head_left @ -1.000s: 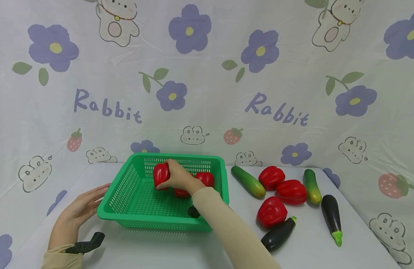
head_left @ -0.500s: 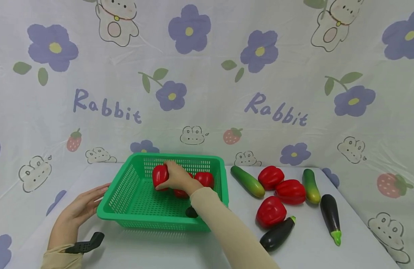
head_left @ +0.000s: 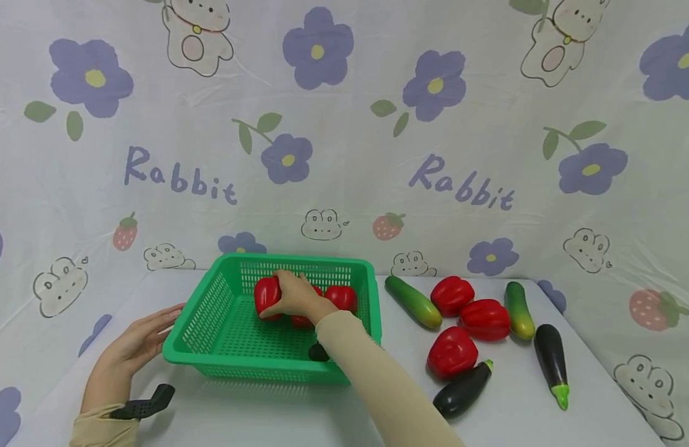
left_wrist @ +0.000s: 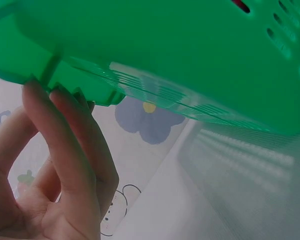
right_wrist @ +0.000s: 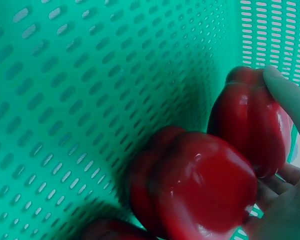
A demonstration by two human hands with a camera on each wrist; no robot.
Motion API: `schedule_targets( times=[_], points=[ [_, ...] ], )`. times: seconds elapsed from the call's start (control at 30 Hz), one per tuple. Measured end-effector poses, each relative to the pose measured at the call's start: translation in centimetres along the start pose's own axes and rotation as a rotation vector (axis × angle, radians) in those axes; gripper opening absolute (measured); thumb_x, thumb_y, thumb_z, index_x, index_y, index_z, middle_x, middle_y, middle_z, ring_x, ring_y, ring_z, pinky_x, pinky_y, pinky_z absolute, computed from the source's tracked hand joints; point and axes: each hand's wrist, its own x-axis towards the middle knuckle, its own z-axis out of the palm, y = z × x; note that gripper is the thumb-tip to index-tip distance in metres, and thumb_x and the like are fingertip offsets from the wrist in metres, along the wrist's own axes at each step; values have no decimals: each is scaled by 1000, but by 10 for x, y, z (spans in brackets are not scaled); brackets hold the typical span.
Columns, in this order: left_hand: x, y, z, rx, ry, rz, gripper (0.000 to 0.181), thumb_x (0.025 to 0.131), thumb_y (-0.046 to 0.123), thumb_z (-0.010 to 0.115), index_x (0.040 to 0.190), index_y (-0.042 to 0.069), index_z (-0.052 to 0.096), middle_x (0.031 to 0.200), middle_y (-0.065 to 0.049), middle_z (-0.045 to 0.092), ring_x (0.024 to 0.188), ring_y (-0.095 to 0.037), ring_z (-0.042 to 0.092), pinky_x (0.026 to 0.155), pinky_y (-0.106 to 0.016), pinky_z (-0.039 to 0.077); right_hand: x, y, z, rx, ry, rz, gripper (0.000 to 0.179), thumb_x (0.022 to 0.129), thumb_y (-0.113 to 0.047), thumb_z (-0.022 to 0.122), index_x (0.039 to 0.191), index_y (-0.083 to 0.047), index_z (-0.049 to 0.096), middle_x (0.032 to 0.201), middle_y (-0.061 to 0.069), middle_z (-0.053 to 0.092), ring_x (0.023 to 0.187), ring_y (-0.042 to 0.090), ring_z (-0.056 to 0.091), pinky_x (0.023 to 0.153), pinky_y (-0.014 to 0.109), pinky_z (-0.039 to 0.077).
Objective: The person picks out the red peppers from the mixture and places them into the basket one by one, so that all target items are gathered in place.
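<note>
In the head view, my right hand (head_left: 294, 297) reaches into the green plastic basket (head_left: 249, 374) and grips a red bell pepper (head_left: 266, 295) on the left side of the pepper group. The right wrist view shows the thumb on one side of this bell pepper (right_wrist: 252, 120) and the fingers on the other. Beside it lies another bell pepper (right_wrist: 205, 187) on the basket's perforated floor. My left hand (head_left: 136, 344) is at the basket's left side. Its extended fingertips touch under the green rim (left_wrist: 20, 60) in the left wrist view, apart from any vegetable.
Right of the basket lie a cucumber (head_left: 414, 303), several red bell peppers (head_left: 452, 352) and an eggplant (head_left: 463, 390). Farther right are a second cucumber (head_left: 519, 310) and eggplant (head_left: 551, 360). A patterned curtain (head_left: 355, 124) hangs behind the white table (head_left: 255, 416).
My right hand has lowered the bell pepper slightly within the basket, still gripping it. My left hand stays at the rim.
</note>
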Motion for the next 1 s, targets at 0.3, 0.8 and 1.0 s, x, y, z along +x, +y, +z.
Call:
schedule_targets(
  times=[0.3,0.8,1.0],
  points=[
    [0,0,0,-1,1,-6,20,100,26,55,103,39,70,108,25,66,102,1,62,88,-23,54,1,2,1,-66,-32,-6,86,81,-41,78,147,-7,36,144,7,51,136,22,46,124,49,15],
    [0,-1,0,-34,3,-2,23,101,23,54,103,38,71,109,23,67,102,0,63,87,-23,55,1,3,0,-124,-48,-27,78,82,-32,77,145,-6,39,145,6,51,139,22,42,124,50,12],
    [1,-1,-1,-49,-13,1,24,102,22,53,102,37,72,109,23,68,102,0,63,87,-23,55,2,4,0,-105,-48,-27,83,84,-29,76,150,-6,33,154,7,41,146,23,33,125,49,9]
  ],
)
